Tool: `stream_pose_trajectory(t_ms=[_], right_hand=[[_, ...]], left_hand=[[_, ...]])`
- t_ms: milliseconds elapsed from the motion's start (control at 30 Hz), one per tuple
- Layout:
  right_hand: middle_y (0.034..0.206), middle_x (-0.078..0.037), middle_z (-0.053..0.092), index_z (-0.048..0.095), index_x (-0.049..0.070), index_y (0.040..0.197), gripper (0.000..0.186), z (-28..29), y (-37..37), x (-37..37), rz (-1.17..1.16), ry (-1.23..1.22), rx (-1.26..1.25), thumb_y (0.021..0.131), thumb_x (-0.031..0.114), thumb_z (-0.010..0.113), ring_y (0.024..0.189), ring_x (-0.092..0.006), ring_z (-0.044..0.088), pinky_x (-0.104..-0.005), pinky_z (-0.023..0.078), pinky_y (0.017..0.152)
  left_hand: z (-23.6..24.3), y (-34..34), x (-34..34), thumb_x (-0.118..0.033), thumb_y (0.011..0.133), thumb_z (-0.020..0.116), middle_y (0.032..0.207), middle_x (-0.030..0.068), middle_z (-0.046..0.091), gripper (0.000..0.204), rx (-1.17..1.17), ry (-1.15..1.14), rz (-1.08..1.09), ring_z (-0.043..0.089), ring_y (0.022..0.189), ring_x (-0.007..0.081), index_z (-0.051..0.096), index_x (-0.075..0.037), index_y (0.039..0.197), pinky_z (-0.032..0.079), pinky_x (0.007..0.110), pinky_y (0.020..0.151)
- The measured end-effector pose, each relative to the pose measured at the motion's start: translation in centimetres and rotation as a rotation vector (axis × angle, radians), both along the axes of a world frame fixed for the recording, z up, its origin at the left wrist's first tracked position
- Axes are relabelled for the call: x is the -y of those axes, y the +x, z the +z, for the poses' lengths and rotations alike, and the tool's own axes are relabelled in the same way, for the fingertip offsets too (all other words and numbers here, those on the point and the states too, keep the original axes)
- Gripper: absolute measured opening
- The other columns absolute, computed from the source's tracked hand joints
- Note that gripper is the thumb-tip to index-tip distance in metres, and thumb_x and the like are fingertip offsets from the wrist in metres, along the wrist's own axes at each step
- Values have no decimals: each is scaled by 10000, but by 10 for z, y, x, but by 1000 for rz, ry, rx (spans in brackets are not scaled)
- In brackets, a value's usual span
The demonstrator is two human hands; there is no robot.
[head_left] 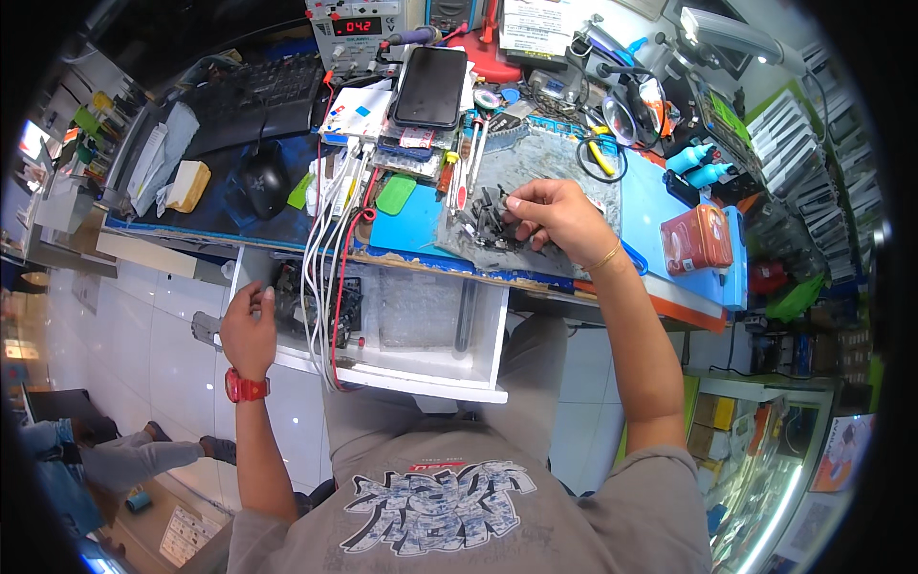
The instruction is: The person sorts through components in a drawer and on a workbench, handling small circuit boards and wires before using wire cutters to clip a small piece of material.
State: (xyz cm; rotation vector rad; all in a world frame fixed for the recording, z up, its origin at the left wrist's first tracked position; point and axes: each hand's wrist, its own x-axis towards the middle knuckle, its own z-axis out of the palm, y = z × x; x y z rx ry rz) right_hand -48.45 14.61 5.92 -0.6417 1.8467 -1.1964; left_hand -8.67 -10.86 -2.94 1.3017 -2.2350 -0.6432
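A white drawer (430, 381) is open just right of the fingers of the left hand (250, 333), which curl loosely; I can't tell if they hold its side. A grey mat (545, 155) lies under the fingers of the right hand (566, 225), which bend in; I can't tell if they pinch anything. Past them, leftward, is a black smartphone (428, 88). Small black parts (486, 218) are piled by those fingertips.

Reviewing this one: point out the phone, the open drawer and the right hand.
Phone (429, 87): head view, middle of its dark screen.
Drawer (490, 327): head view, its white right side wall.
Right hand (565, 218): head view, back of the hand.
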Motion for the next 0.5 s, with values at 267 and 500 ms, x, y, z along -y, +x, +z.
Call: stream_pose_trajectory(t_ms=[267,500], right_hand=[[980,-76,746,721,-13,1114,255,-4,-2,-4,-18,-36,43,1023,224,701,740,-105,679,-233,551,578],[980,-83,742,700,-7,1131,243,-5,-3,-5,-42,-54,88,1037,217,681,722,-107,684,-232,555,580]], left_hand=[[3,-1,-1,-282,997,703,980,133,784,345,22,-16,12,748,854,244,737,-7,1201,570,372,786],[3,-2,-1,-286,999,701,990,134,785,348,20,-21,5,750,863,248,736,-5,1202,570,375,790]])
